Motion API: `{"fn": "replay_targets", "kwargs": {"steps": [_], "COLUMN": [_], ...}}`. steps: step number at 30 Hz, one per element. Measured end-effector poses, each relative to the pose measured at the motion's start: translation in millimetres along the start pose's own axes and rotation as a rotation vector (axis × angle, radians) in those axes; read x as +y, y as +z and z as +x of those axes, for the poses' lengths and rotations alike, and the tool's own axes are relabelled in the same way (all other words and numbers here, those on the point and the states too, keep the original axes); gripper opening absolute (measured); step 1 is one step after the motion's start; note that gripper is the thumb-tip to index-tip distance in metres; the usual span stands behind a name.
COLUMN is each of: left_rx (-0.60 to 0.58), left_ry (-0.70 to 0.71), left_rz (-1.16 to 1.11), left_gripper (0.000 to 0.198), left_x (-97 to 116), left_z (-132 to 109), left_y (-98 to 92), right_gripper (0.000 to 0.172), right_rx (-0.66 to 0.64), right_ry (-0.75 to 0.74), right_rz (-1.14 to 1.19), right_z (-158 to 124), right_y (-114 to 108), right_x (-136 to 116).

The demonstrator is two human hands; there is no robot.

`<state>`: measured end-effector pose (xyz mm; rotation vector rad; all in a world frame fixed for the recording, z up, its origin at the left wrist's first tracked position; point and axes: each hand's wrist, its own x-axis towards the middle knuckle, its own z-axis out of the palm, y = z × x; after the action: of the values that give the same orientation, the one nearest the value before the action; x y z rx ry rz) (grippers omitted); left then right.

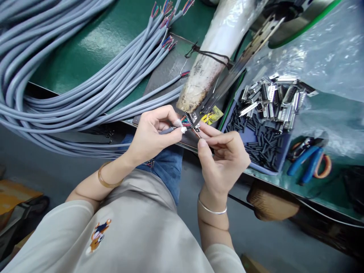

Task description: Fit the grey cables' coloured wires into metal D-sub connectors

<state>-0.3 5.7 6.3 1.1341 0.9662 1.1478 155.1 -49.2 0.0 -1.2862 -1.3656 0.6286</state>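
- Left hand [152,131] pinches the grey round cable [167,131] by its thin coloured wires [186,124], at frame centre.
- Right hand [223,153] pinches 1 copper-coloured strand [196,133] below the silver metal connector [195,117].
- I think steady cable, straight strand work best.

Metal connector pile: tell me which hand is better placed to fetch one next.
Probably the right hand: it is nearer the connector pile, though it seems to pinch a thin wire. The left hand is farther, holding a gray cable.
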Motion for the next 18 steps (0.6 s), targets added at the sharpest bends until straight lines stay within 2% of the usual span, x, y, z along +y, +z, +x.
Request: {"fn": "replay_targets", "kwargs": {"steps": [5,11,18], "left_rx": [-0.022,-0.017,-0.023], "left_ry": [0.009,-0.022,-0.053], "left_rz": [-0.021,-0.022,-0.044], "left_gripper": [0.017,0.019,0.021], "left_x": [2.7,4.8,5.4], "left_z": [0.9,0.7,0.7], "left_y": [-0.7,-1.6,-1.0], "right_gripper": [0.01,0.008,0.015], "right_rx": [0.007,0.015,0.039], "right_ry": [-0.036,-0.081,-0.26], "right_rz": [-0.023,-0.185,-0.402], "right_z": [4.1,6.6,9.3], "right_y": [-0.7,-1.4,1.0], "right_x": [-4.0,-6.6,-9.6]}}
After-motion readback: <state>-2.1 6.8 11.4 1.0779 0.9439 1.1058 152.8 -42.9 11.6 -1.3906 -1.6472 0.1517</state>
